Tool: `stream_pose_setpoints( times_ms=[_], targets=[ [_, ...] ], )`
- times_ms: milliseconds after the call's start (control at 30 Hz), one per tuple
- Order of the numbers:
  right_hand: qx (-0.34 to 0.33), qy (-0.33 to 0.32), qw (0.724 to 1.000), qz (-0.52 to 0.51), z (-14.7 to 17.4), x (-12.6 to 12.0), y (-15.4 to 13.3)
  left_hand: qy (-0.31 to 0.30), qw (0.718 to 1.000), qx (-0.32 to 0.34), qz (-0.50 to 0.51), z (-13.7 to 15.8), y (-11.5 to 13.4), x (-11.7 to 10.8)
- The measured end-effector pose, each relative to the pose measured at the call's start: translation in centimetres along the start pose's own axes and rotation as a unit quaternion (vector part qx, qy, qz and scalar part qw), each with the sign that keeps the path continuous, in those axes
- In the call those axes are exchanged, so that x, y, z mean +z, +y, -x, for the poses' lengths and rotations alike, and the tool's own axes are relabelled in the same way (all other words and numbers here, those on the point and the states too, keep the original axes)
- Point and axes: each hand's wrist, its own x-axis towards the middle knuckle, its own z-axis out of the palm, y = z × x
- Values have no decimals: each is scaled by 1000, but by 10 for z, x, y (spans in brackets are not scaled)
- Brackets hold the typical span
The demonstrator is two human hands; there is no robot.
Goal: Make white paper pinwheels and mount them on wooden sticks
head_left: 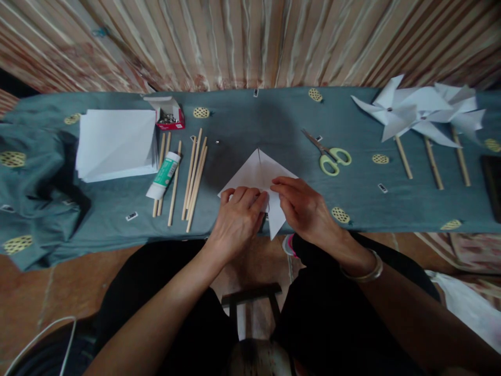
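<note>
A white paper square lies corner-up at the table's front edge, with a slit running in from its far corner. Its near part is cut, and one pointed flap hangs toward me. My left hand grips the paper's near left side with curled fingers. From the right, my right hand pinches the paper near its middle, fingertips close to the left thumb. What lies under the fingers is hidden. Just beyond, to the right, rest scissors with light green handles.
White paper pinwheels on sticks lie at the right. Leftward are a paper stack, a red box of metal pins, a glue stick and several wooden sticks. A single pin sits beyond them on the green tablecloth.
</note>
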Motion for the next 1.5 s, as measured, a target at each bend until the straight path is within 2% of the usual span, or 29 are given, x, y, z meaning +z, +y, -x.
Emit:
stream_pose_setpoints(
  times_ms=[267, 533, 667, 767, 867, 1033, 1267, 1500],
  targets=[
    [1, -20, 1000, 6, -1, 1, -2, -13, 1000, -8, 17, -3, 0, 2],
    [-23, 3, 1000, 12, 0, 7, 0, -53, 998, -20, 33, -7, 0, -2],
    [11, 58, 998, 28, -16, 3, 18, -62, 997, -20, 30, -8, 0, -3],
    [51, 68, 996, 24, -37, 5, 38, -63, 997, -21, 32, -8, 0, -4],
    [70, 62, 995, 17, -59, 17, 53, -63, 997, -22, 36, -7, 0, -5],
    [92, 21, 995, 15, -81, 34, 59, -72, 996, -27, 34, -7, 0, -6],
    [109, -26, 994, -3, -92, 33, 57, -68, 997, -23, 29, -7, 0, -6],
    [128, -13, 991, -39, -101, 38, 55, -55, 998, -20, 30, -6, 0, -4]
  ],
)
